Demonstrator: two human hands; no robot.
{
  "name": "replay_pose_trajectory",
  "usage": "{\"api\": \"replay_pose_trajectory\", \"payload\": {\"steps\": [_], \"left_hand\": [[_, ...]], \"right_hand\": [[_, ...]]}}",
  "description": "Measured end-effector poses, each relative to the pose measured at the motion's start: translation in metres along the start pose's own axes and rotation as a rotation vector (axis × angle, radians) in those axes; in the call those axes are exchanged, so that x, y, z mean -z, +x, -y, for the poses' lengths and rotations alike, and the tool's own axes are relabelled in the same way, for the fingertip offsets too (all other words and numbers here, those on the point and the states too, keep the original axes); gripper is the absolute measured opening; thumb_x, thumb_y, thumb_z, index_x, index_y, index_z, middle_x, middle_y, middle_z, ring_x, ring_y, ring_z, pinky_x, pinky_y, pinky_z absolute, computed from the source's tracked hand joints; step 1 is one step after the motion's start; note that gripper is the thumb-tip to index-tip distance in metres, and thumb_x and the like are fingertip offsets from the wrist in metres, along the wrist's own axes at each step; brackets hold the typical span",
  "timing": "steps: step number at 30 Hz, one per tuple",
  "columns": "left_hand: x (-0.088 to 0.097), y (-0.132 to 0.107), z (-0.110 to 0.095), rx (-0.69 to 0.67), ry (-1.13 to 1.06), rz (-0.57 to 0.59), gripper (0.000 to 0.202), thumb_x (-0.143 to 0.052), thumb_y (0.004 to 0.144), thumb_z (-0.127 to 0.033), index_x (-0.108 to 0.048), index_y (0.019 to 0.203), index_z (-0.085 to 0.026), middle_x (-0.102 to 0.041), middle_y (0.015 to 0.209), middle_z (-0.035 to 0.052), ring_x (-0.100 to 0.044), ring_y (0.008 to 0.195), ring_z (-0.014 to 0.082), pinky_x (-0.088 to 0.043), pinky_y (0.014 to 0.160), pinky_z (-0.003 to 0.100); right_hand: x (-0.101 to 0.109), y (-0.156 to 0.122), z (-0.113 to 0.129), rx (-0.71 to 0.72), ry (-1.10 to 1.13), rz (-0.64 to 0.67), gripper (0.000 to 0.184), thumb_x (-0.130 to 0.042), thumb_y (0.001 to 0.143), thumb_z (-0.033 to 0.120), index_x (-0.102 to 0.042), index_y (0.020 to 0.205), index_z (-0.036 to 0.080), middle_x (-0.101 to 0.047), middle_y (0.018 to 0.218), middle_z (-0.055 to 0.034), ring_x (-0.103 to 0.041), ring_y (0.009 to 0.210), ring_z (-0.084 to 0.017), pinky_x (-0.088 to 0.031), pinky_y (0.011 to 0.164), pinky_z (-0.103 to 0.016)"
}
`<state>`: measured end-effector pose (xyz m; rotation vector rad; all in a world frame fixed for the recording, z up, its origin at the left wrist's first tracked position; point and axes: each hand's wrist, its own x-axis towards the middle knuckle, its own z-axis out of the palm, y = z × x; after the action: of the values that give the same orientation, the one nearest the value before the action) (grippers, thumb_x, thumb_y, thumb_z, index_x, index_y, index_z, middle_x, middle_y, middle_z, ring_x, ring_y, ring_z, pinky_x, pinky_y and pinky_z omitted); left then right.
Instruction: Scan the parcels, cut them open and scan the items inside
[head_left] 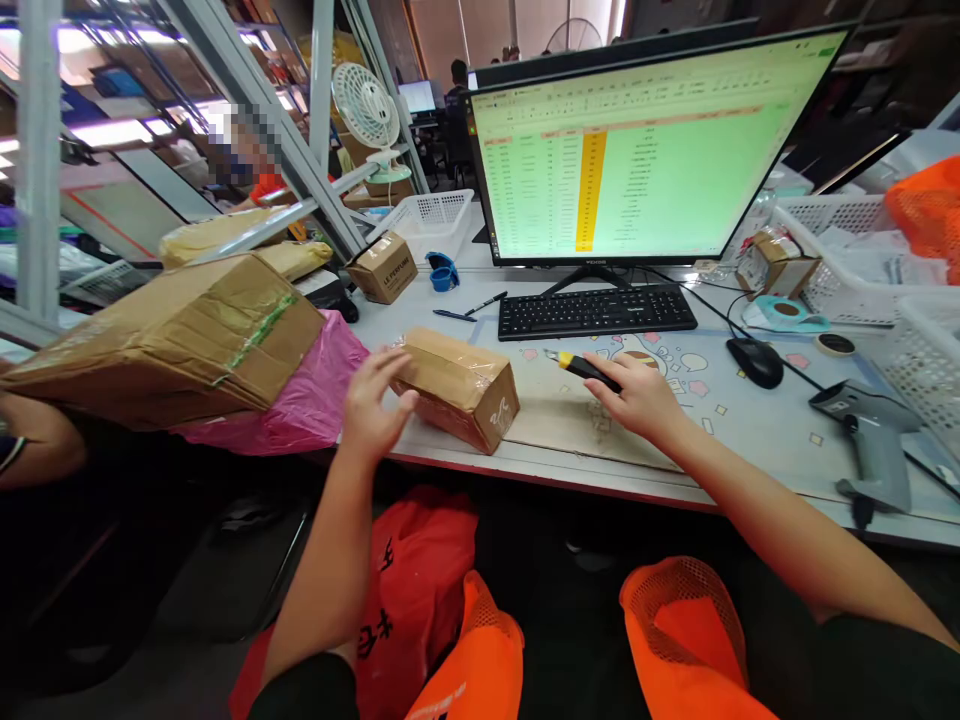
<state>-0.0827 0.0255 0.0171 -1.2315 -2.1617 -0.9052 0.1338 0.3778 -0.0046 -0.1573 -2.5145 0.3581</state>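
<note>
Spread fingers of the left hand (375, 400) brace the taped box (459, 388) against sliding on the table (420, 322), while the right hand (637, 397) closes its fingers around a cutter (581, 366).

We see our left hand (371, 400) and right hand (637, 395) on forearms uncovered up to black short sleeves, the left sleeve (300, 695) and the right sleeve (892, 660), both plain and unmarked.

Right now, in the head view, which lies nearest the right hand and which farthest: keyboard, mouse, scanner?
From the right hand, which grips a knife:
1. Keyboard, just beyond the hand.
2. Mouse, off to its right.
3. Scanner, far right, well past the mouse.
</note>
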Motion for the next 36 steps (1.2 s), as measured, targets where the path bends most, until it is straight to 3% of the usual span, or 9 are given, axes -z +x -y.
{"api": "replay_pose_trajectory", "payload": {"steps": [2,4,8,12,26,29,32,34,36], "left_hand": [[0.005,-0.001,0.025,0.110,0.000,0.011,0.068,-0.064,0.091,-0.057,-0.056,0.144,-0.014,-0.048,0.154,0.0203,-0.044,0.147,0.0338,-0.040,0.121,0.051],[0.001,-0.006,0.022,0.153,-0.009,0.023,0.082,-0.069,0.085,-0.066,-0.052,0.148,-0.016,-0.046,0.152,0.0195,-0.047,0.142,0.0340,-0.045,0.116,0.050],[-0.020,-0.022,-0.056,0.097,0.134,-0.148,0.059,-0.079,0.083,-0.055,-0.067,0.130,-0.022,-0.053,0.134,0.0139,-0.058,0.124,0.0312,-0.051,0.108,0.049],[-0.040,-0.036,-0.120,-0.086,0.118,-0.203,0.041,-0.084,0.083,-0.037,-0.067,0.116,-0.020,-0.056,0.138,0.0151,-0.053,0.133,0.0355,-0.047,0.112,0.056],[-0.050,-0.042,-0.117,-0.096,-0.032,-0.202,0.033,-0.081,0.087,-0.029,-0.064,0.114,-0.019,-0.061,0.129,0.0143,-0.054,0.135,0.0329,-0.049,0.111,0.057],[-0.048,-0.045,-0.116,-0.083,0.025,-0.170,0.033,-0.080,0.088,-0.033,-0.065,0.114,-0.020,-0.063,0.128,0.0147,-0.057,0.133,0.0332,-0.046,0.111,0.059],[-0.040,-0.051,-0.118,-0.089,0.055,-0.152,0.030,-0.077,0.090,-0.036,-0.067,0.113,-0.019,-0.064,0.127,0.0164,-0.058,0.131,0.0339,-0.044,0.111,0.060],[-0.031,-0.048,-0.118,-0.094,0.072,-0.103,0.029,-0.070,0.095,-0.039,-0.068,0.115,-0.018,-0.064,0.128,0.0168,-0.059,0.129,0.0343,-0.040,0.112,0.062],[-0.020,-0.032,-0.117,-0.073,0.086,0.012,0.028,-0.057,0.102,-0.042,-0.071,0.113,-0.020,-0.068,0.124,0.0137,-0.063,0.121,0.0323,-0.038,0.112,0.063]], "right_hand": [[0.014,-0.010,0.002,-0.042,0.066,-0.017,0.054,-0.045,0.105,0.053,-0.065,0.143,0.019,-0.069,0.104,-0.0119,-0.063,0.088,-0.025,-0.049,0.077,-0.035],[0.031,-0.016,0.011,-0.036,0.088,-0.009,0.054,-0.044,0.106,0.051,-0.063,0.144,0.019,-0.070,0.110,-0.0128,-0.065,0.094,-0.026,-0.052,0.082,-0.038],[0.065,-0.017,0.045,0.122,0.024,0.069,0.049,-0.045,0.107,0.046,-0.059,0.148,0.023,-0.070,0.112,-0.0111,-0.067,0.096,-0.024,-0.052,0.082,-0.035],[0.081,-0.010,0.074,0.260,-0.118,0.152,0.043,-0.047,0.107,0.045,-0.066,0.141,0.028,-0.070,0.100,-0.0082,-0.066,0.082,-0.020,-0.047,0.071,-0.031],[0.091,0.060,0.137,0.287,-0.362,0.523,0.037,-0.051,0.103,0.049,-0.075,0.124,0.030,-0.076,0.105,-0.0076,-0.069,0.081,-0.022,-0.037,0.061,-0.030],[0.109,0.075,0.103,0.161,-0.422,0.560,0.038,-0.054,0.100,0.053,-0.075,0.126,0.035,-0.076,0.097,-0.0074,-0.069,0.082,-0.024,-0.039,0.064,-0.030],[0.119,0.060,0.014,-0.184,-0.596,0.487,0.044,-0.053,0.097,0.053,-0.080,0.119,0.027,-0.075,0.089,-0.0137,-0.068,0.077,-0.028,-0.045,0.066,-0.036],[0.116,0.033,-0.051,-0.406,-0.532,0.678,0.042,-0.059,0.091,0.052,-0.083,0.113,0.026,-0.078,0.093,-0.0138,-0.070,0.079,-0.030,-0.049,0.068,-0.039],[0.109,0.001,-0.095,-0.478,-0.387,0.699,0.047,-0.056,0.093,0.055,-0.081,0.120,0.026,-0.078,0.111,-0.0134,-0.072,0.097,-0.034,-0.053,0.080,-0.041]]}}
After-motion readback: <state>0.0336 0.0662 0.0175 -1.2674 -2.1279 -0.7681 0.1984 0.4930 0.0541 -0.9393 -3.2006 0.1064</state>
